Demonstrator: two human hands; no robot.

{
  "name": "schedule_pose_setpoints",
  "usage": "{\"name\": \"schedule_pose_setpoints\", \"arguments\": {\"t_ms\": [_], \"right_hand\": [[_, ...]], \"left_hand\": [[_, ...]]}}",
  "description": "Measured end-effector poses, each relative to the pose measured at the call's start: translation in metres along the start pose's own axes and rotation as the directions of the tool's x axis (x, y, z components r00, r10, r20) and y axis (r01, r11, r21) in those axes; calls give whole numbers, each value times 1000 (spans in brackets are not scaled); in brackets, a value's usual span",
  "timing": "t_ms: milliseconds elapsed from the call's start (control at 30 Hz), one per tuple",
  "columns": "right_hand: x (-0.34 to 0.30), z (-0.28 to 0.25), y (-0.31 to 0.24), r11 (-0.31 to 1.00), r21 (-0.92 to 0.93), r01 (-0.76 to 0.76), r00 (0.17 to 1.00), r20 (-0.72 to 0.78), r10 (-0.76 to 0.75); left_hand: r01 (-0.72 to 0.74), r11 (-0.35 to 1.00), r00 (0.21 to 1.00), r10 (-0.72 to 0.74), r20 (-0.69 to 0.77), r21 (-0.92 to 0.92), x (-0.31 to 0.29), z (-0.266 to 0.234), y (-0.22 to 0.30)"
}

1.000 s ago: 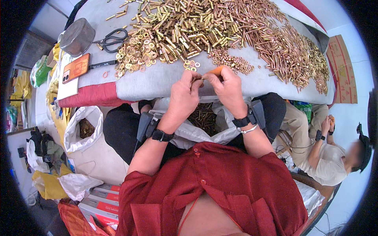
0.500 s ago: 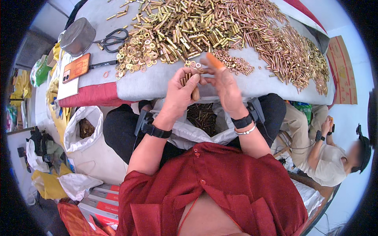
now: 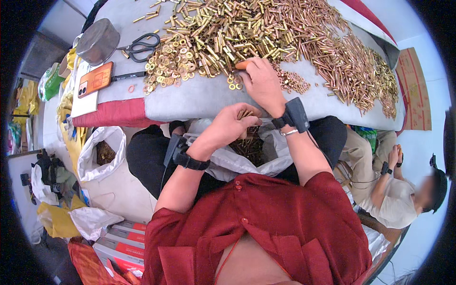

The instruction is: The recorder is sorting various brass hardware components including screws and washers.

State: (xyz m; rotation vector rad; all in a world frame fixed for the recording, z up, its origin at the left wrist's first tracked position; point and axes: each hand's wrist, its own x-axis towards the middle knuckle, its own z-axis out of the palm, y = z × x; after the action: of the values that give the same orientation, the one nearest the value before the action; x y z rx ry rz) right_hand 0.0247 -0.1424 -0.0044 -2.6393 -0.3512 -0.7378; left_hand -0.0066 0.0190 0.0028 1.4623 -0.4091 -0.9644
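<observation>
My left hand (image 3: 232,124) is closed around a small bunch of brass tubes (image 3: 245,114), just in front of the table edge and above the open white sack (image 3: 221,159) between my knees. Similar metal pieces (image 3: 249,147) lie inside that sack. Over the table, my right hand (image 3: 265,84) bends its fingers down at the near edge of the heap of brass tubes (image 3: 237,35). An orange finger cover (image 3: 242,64) is on one of its fingers. Whatever its fingertips pinch is hidden. Flat brass washers (image 3: 173,61) lie to its left, small copper-coloured rings (image 3: 294,83) to its right.
Black-handled scissors (image 3: 142,46), a metal bowl (image 3: 98,42), an orange phone (image 3: 96,80) and a black marker (image 3: 128,76) occupy the table's left side. Another white sack (image 3: 114,159) stands on the floor at left. A seated person (image 3: 394,194) is at the right.
My right hand has gone from beside my left hand to the near edge of the tube heap. My left hand has dropped slightly and shifted right over the sack, still holding tubes.
</observation>
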Motion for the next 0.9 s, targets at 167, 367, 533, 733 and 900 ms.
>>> {"name": "schedule_pose_setpoints", "arguments": {"t_ms": [167,367,533,733,900], "right_hand": [[-2,11,6,998,-57,22,999,-26,-24],[-5,9,9,991,-120,51,999,21,-48],[-4,5,6,994,-113,9,999,42,-4],[-11,-4,-5,997,-69,-31,997,-75,26],[-33,-18,-31,310,820,-481,753,206,625]], "left_hand": [[40,942,996,-62,-58,-334,-2,-5,7],[29,942,981,-91,-169,-334,-5,-11,14],[-43,933,950,-73,-305,-356,1,-10,3],[-91,917,941,-49,-335,-389,0,-9,6],[-30,938,944,-87,-317,-347,-2,-7,12]]}}
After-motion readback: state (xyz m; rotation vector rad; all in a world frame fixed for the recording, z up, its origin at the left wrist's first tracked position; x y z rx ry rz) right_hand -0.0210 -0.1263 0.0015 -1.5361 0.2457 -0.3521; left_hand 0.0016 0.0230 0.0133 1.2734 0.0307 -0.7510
